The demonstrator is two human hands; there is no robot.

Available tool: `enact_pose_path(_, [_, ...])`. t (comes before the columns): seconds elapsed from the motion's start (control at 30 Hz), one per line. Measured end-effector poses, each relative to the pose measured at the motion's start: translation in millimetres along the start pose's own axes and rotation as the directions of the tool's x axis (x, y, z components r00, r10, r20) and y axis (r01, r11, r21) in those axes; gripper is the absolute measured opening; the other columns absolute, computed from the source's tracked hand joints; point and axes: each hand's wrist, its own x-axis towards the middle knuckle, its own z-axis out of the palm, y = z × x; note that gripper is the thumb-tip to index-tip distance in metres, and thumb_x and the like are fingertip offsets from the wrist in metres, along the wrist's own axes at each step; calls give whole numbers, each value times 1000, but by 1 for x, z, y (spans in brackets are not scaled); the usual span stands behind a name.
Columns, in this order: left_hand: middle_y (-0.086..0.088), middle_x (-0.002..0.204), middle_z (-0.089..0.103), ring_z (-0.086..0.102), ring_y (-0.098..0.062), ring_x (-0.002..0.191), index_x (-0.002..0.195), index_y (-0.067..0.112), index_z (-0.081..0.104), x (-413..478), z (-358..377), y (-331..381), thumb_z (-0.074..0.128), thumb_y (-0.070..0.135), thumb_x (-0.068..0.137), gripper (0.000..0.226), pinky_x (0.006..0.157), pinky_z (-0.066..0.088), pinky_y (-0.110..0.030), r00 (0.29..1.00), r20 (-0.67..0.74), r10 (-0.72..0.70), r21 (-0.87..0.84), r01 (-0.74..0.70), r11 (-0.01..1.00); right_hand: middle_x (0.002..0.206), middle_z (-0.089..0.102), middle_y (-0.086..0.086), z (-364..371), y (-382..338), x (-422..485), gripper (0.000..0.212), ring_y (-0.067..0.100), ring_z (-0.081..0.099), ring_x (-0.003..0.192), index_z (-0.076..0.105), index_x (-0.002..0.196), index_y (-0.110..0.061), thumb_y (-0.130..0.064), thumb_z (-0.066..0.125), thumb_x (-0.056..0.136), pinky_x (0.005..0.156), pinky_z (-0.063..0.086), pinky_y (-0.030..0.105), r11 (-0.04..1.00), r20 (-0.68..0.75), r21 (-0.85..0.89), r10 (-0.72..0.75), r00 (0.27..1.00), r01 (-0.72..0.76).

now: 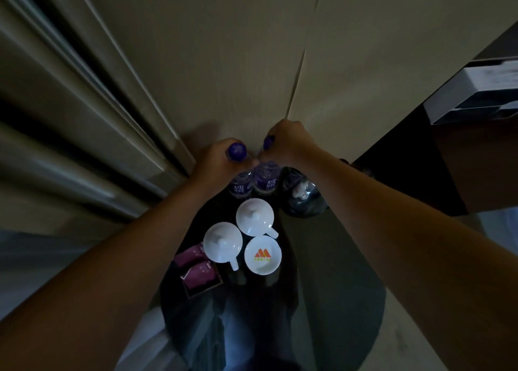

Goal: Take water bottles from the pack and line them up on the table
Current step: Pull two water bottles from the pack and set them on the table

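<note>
Two clear water bottles with purple labels stand side by side at the far end of a dark round table (336,300). My left hand (215,163) is closed around the neck of the left bottle (239,185), whose purple cap shows above my fingers. The top of the right bottle (265,178) is gripped by my right hand (288,142), and a bit of its purple cap shows at my knuckles. Both bottles rest against the beige wall behind. The pack is not clearly visible.
Two white lidded cups (254,216) (222,242) and a white saucer with an orange logo (263,255) sit just in front of the bottles. Purple sachets in a small tray (197,269) lie at left. A crumpled clear plastic bag (302,194) lies right of the bottles.
</note>
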Motion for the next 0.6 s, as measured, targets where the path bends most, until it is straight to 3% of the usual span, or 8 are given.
enact_pose_path(0.13, [-17, 85, 70, 65, -32, 81, 79, 16, 63, 7, 2, 1, 79, 45, 50, 44, 79, 52, -47, 997, 42, -71, -14, 72, 997, 100, 63, 11, -2, 2, -2, 49, 26, 62, 86, 65, 106, -8, -32, 81, 67, 70, 52, 32, 999, 55, -1, -41, 998, 42])
enact_pose_path(0.2, [-3, 83, 70, 64, -21, 81, 80, 27, 61, 9, -1, 2, 78, 35, 45, 40, 83, 52, -46, 987, 95, -131, -7, 132, 991, 119, 59, 12, -4, 3, -7, 58, 30, 62, 99, 58, 121, -13, -27, 79, 69, 81, 54, 35, 997, 121, 5, -73, 990, 73])
enact_pose_path(0.23, [2, 83, 69, 63, -17, 80, 82, 30, 60, 8, -3, 2, 77, 28, 46, 40, 83, 52, -46, 981, 127, -145, 0, 146, 989, 122, 59, 12, -5, 3, -9, 57, 30, 61, 101, 58, 123, -13, -26, 77, 71, 79, 53, 33, 995, 149, -24, -93, 985, 98])
enact_pose_path(0.3, [4, 85, 69, 63, -14, 81, 85, 29, 61, 6, -7, -1, 74, 19, 49, 41, 84, 52, -46, 975, 168, -147, -28, 154, 988, 117, 63, 13, -8, 4, -10, 49, 28, 62, 99, 62, 117, -10, -22, 74, 72, 72, 49, 29, 987, 177, -93, -114, 977, 132])
enact_pose_path(0.43, [-1, 91, 70, 65, -19, 88, 87, 29, 63, 3, -9, -2, 76, 22, 51, 39, 90, 51, -48, 977, 174, -126, -67, 140, 988, 111, 66, 11, -12, 6, -10, 48, 23, 63, 93, 65, 115, -11, -19, 77, 69, 69, 48, 26, 985, 179, -109, -110, 978, 131])
enact_pose_path(0.6, [-3, 94, 70, 64, -20, 92, 90, 30, 63, -2, -8, -5, 77, 22, 55, 39, 91, 49, -49, 982, 167, -88, -110, 107, 988, 106, 68, 11, -11, 10, -11, 45, 22, 65, 87, 66, 113, -11, -19, 77, 70, 77, 54, 29, 981, 169, -116, -138, 976, 158])
